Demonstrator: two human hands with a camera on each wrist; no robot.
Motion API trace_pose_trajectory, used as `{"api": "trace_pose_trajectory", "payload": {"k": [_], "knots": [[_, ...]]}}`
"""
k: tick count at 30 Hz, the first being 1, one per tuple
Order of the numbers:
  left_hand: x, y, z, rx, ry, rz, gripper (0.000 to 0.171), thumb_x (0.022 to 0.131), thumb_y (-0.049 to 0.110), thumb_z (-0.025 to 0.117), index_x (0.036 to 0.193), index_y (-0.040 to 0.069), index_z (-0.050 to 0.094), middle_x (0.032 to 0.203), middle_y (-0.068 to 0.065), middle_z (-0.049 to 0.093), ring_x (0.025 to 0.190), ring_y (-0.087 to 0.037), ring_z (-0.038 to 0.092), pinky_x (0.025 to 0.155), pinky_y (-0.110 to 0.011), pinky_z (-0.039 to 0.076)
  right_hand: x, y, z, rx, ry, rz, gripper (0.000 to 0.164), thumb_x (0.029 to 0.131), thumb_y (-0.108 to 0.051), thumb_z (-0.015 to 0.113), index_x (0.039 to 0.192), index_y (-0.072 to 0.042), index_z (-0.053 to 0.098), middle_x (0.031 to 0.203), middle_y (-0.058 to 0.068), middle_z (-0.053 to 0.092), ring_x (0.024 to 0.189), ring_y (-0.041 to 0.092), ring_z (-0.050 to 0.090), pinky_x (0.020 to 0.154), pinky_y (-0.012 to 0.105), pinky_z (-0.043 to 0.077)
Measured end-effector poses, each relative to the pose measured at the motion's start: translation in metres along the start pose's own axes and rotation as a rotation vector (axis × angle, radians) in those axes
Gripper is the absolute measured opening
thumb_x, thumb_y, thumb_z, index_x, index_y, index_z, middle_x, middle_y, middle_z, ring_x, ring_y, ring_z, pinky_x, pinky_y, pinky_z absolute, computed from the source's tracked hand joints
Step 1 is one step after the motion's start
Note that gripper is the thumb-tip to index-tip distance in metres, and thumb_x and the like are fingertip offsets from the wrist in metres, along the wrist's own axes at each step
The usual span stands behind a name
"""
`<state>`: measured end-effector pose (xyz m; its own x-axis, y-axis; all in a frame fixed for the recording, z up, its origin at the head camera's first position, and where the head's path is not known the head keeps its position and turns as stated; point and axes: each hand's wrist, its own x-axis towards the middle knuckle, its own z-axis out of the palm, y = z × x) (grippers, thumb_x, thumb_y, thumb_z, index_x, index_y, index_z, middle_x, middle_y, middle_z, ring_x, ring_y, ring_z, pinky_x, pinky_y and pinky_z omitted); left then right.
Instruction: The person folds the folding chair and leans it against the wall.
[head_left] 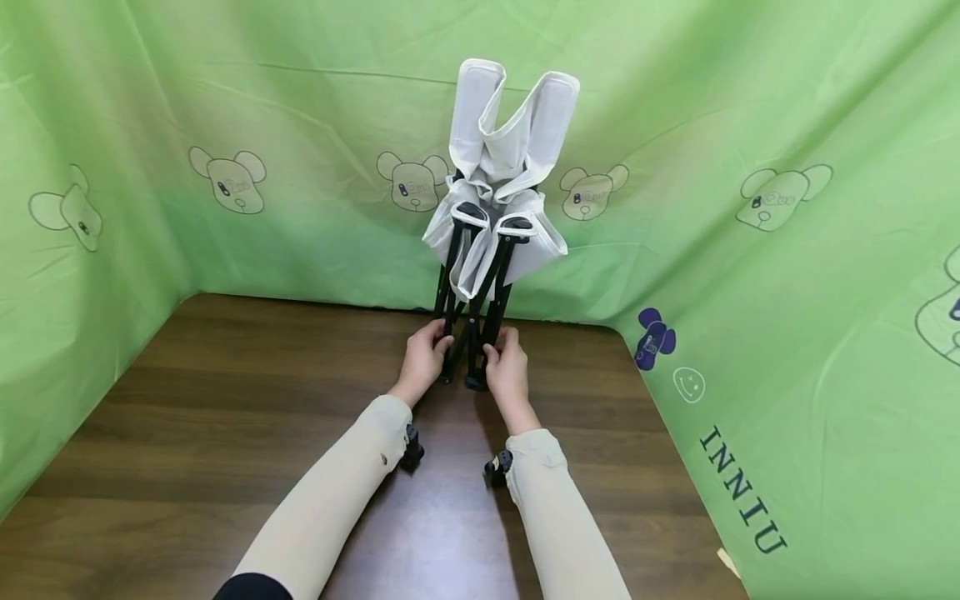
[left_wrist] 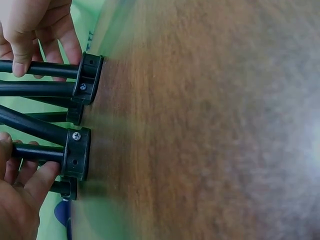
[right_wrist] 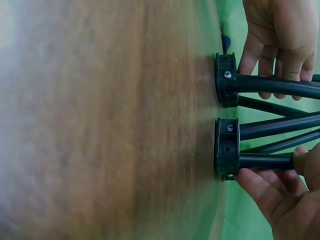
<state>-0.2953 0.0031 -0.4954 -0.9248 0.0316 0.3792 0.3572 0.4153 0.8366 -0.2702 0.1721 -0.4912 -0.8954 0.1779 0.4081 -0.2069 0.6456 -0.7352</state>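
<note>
A folded camp chair (head_left: 507, 154) with white fabric and thin black tube legs stands upright near the table's back edge in the head view. Low on its left side, my left hand (head_left: 422, 360) pinches a leg tube between thumb and fingers. My right hand (head_left: 508, 372) grips another leg tube on the right side, at about the same height. In the left wrist view, black plastic feet (left_wrist: 75, 154) with screws sit right at the table top. The right wrist view shows the feet (right_wrist: 227, 146) side by side, the tubes fanning out from them.
The dark wooden table (head_left: 285, 400) runs up to a green cloth (head_left: 315, 108) printed with bear heads, which hangs behind and along both sides. Small black cameras (head_left: 497, 468) are strapped at both wrists. A pale scrap (head_left: 727, 562) lies at the right edge.
</note>
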Motion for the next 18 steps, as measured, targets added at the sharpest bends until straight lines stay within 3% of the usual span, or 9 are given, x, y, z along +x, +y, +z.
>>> {"api": "trace_pose_trajectory", "payload": {"k": [18], "knots": [[0.0098,-0.0028,-0.0015,0.081,-0.048,0.077,0.033,0.097,0.001,0.068,0.129,-0.006,0.064,0.105,-0.02,0.073,0.102,-0.033,0.07,0.09,-0.044,0.059,0.0086,0.0065,-0.0021,0.029,-0.041,-0.024,0.029,0.1,-0.009,0.067,0.126,-0.004,0.054,0.095,0.022,0.072,0.089,0.037,0.071,0.077,0.051,0.057]]}}
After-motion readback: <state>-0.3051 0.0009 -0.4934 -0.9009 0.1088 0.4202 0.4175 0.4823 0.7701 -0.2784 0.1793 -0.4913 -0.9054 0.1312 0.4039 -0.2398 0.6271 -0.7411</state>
